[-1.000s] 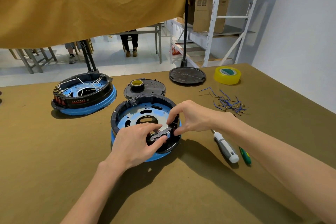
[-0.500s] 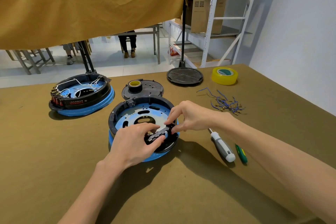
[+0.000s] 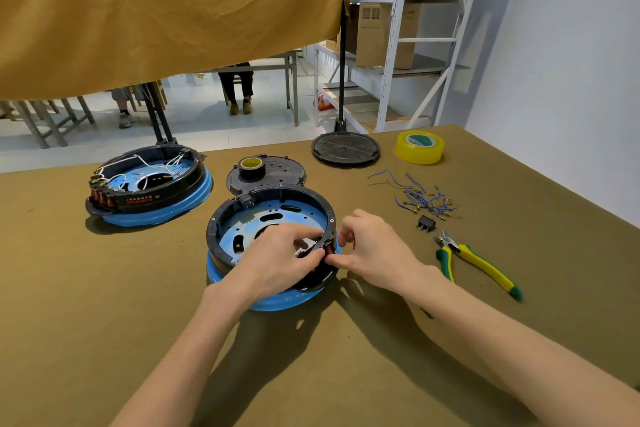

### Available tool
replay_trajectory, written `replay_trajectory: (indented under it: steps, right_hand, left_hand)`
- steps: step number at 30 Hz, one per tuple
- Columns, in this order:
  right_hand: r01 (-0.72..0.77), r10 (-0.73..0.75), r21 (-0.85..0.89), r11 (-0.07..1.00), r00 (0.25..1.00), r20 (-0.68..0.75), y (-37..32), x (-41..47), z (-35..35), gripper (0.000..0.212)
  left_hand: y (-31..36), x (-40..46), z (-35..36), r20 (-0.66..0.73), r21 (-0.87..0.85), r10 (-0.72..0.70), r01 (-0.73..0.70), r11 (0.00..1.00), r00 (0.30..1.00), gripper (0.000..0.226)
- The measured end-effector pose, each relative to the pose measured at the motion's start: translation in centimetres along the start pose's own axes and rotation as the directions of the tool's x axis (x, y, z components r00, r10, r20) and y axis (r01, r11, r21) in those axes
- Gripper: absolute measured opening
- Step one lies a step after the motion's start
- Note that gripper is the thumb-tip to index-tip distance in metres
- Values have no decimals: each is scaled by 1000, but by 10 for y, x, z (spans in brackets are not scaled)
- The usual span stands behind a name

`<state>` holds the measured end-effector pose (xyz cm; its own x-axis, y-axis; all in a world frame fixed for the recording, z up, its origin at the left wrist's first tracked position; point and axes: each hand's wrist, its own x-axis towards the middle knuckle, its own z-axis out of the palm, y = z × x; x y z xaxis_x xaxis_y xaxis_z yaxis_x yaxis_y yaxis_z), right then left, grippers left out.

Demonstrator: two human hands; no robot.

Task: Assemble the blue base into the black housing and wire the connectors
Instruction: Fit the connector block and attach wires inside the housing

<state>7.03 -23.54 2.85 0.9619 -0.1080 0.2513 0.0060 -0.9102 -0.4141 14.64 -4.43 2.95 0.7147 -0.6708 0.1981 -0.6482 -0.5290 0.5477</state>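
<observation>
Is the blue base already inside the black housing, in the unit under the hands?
Yes, inside: the black ring housing surrounds the blue perforated base plate.

One head-worn wide-angle camera looks forward and down from above the person's forearms; it sits close over the olive-covered table (image 3: 104, 322), with the black housing (image 3: 221, 218) near centre; toward 12 o'clock it reaches under a hanging cloth (image 3: 156, 10) to a far floor; shelving (image 3: 398, 45) stands at 1 o'clock; no second view shares the scene.

Round black housing (image 3: 221, 218) sits upright over the blue base (image 3: 277, 302), flat on the table
</observation>
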Motion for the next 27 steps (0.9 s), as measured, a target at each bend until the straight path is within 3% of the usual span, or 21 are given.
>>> replay_trajectory:
  steps: [5, 10, 19, 27]
  right_hand:
    - [-28, 26, -20, 999, 997, -68, -8, -12, 7, 26]
    - [-34, 31, -18, 999, 990, -140, -17, -21, 13, 20]
    - [-43, 36, -41, 998, 988, -151, -26, -31, 21, 14]
    - [-23, 25, 18, 1000, 988, -149, -18, -25, 16, 24]
  left_hand:
    - [-8, -1, 8, -54, -25, -69, 68, 997, 996, 52]
    - [-5, -4, 7, -48, -35, -61, 59, 998, 997, 48]
    - [-1, -10, 11, -142, 127, -49, 67, 990, 989, 52]
    - [2, -9, 10, -118, 103, -42, 55, 993, 992, 58]
